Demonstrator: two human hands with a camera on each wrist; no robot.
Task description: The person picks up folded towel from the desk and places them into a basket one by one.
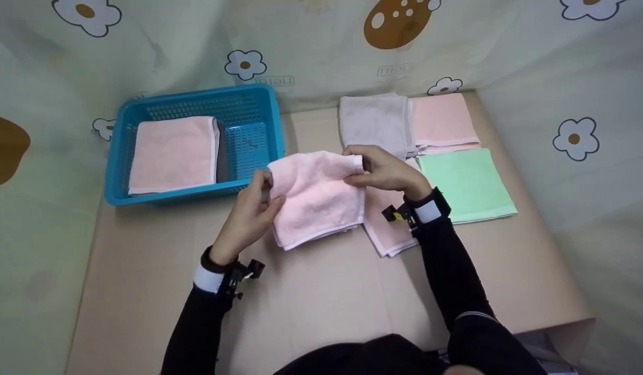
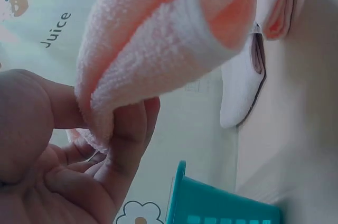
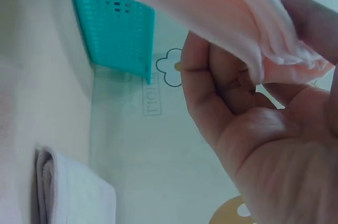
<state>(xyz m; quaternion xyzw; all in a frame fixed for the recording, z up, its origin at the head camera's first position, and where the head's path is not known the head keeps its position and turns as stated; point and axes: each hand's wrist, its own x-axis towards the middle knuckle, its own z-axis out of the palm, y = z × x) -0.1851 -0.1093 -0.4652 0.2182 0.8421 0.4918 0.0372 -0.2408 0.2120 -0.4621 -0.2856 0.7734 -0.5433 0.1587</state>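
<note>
Both hands hold a pink towel [image 1: 318, 203] up over the table, its lower edge hanging toward the person. My left hand [image 1: 251, 208] pinches its left upper corner between thumb and fingers; the left wrist view shows the terry cloth folded over there. At the right upper corner, my right hand [image 1: 386, 169] grips the white-edged cloth, which bunches into several layers in the right wrist view. Left of the hands, a blue plastic basket [image 1: 196, 195] contains a folded pink towel [image 1: 173, 153] with a grey one partly hidden beneath it.
On the right lie folded towels: a grey one [image 1: 376, 122], a pink one [image 1: 443, 120] behind, a green one [image 1: 467, 185], and another pink one [image 1: 389, 229] partly under the right arm. A patterned curtain [image 1: 321, 73] hangs behind the table [image 1: 321, 302].
</note>
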